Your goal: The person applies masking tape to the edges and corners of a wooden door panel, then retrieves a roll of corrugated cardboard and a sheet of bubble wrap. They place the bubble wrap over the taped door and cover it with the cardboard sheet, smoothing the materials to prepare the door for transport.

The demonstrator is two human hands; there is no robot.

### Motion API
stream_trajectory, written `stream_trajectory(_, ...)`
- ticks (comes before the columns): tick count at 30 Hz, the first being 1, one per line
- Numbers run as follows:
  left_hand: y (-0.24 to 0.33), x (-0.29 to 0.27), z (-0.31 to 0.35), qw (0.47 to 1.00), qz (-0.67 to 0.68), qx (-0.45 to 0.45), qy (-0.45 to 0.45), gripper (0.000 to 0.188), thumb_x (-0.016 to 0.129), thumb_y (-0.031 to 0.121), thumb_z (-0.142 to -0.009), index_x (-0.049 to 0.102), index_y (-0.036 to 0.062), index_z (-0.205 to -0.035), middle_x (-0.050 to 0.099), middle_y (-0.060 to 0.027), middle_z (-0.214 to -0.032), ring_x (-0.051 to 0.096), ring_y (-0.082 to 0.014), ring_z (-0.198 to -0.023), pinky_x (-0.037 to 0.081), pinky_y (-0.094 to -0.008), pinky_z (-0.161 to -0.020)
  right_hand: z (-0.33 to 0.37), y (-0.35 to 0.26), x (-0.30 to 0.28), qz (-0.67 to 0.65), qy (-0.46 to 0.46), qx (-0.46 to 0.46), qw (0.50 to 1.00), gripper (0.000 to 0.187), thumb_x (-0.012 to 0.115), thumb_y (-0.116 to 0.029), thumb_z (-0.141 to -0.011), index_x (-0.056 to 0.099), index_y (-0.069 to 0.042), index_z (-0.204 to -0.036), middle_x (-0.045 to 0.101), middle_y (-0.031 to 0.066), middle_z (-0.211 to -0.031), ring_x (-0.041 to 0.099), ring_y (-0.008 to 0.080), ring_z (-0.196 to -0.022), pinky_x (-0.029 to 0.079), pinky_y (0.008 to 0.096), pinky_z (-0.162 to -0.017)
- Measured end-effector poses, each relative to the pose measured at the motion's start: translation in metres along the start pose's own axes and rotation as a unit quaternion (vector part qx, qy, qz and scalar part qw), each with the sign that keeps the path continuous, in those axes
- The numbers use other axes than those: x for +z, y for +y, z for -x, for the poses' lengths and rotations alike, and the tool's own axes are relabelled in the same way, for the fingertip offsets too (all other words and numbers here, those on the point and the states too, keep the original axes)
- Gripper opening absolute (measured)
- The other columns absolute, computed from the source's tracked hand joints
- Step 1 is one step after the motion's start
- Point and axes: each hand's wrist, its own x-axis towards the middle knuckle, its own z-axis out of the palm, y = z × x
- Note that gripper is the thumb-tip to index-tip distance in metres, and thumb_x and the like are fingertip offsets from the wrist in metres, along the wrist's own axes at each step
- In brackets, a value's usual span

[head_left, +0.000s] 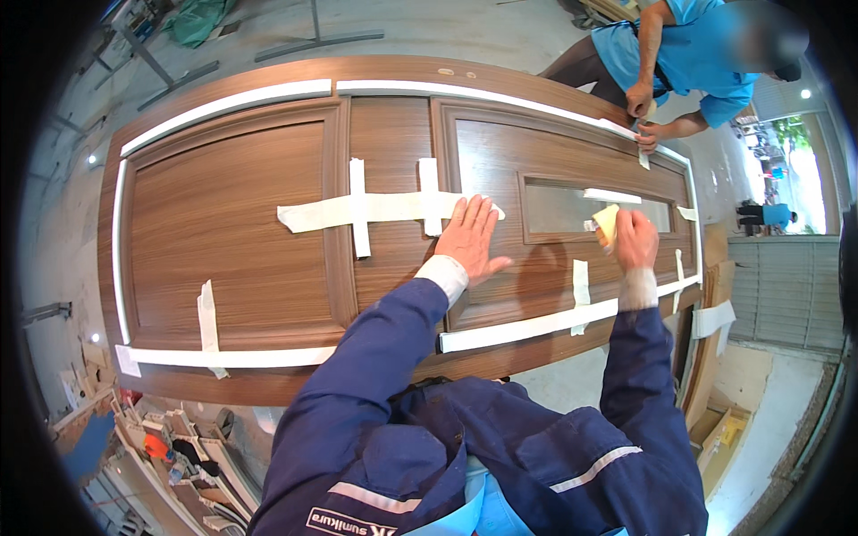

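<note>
A brown wood-grain door panel [237, 170] lies flat in front of me. My left hand [468, 239] is open, fingers stretched out, pressing on the right end of a long cream tape strip [393, 207]. Two short white strips [359, 210] cross that tape. Further right, my right hand [636, 239] is closed round what looks like a roll of masking tape [605, 223], yellowish with an orange part. It is held over the panel's narrow recessed window [552, 213], beside a thin white strip [612, 196].
White edging strips [223, 357] frame the panel, with tape pieces [581, 290] across them. A co-worker in a blue shirt [693, 54] has both hands at the far right corner. Wood offcuts [192, 456] stand at lower left; metal stands [317, 43] are beyond the panel.
</note>
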Motion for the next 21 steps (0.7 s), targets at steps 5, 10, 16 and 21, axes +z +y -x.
stream_trajectory(5, 0.001, -0.004, 0.004, 0.996, -0.016, -0.021, -0.082, 0.093, 0.037, 0.069, -0.099, 0.024, -0.0009, -0.159, 0.021, -0.0199, -0.167, 0.012, -0.0332, -0.157, 0.007, -0.0474, -0.128, 0.072, 0.01, 0.023, -0.382, -0.058, 0.084, 0.918, 0.033, 0.056, -0.026, -0.103, 0.07, 0.002, -0.09, 0.066, 0.002, -0.081, 0.058, 0.0079, -0.077, 0.047, 0.0273, -0.068)
stream_trajectory(10, 0.014, -0.043, 0.013, 0.928, 0.354, -0.12, -0.01, 0.09, 0.044, 0.067, -0.099, 0.033, -0.0019, -0.156, 0.04, -0.0246, -0.157, 0.033, -0.0387, -0.149, 0.023, -0.0462, -0.123, 0.111, -0.016, 0.018, -0.602, -0.173, 0.118, 0.771, 0.033, 0.05, -0.024, -0.107, 0.065, 0.004, -0.113, 0.069, 0.0031, -0.1, 0.06, 0.01, -0.092, 0.047, 0.0255, -0.084)
stream_trajectory(16, 0.054, -0.089, 0.129, 0.799, 0.576, -0.166, -0.052, 0.071, 0.067, 0.046, -0.096, 0.049, 0.0003, -0.146, 0.064, -0.0227, -0.133, 0.064, -0.0293, -0.12, 0.049, -0.037, -0.099, 0.168, -0.057, 0.014, -0.479, -0.455, -0.022, 0.751, 0.024, 0.056, -0.011, -0.103, 0.065, 0.003, -0.12, 0.07, 0.0041, -0.104, 0.062, 0.0091, -0.093, 0.05, 0.0262, -0.083)
stream_trajectory(21, 0.069, -0.093, 0.218, 0.867, 0.453, -0.198, 0.064, 0.05, 0.067, 0.037, -0.097, 0.064, 0.0015, -0.133, 0.067, -0.0195, -0.126, 0.067, -0.0331, -0.114, 0.053, -0.0366, -0.095, 0.233, -0.082, 0.013, -0.448, -0.55, -0.009, 0.704, 0.036, 0.056, -0.008, -0.101, 0.06, 0.005, -0.135, 0.069, 0.0082, -0.119, 0.062, 0.0131, -0.108, 0.05, 0.0299, -0.095)
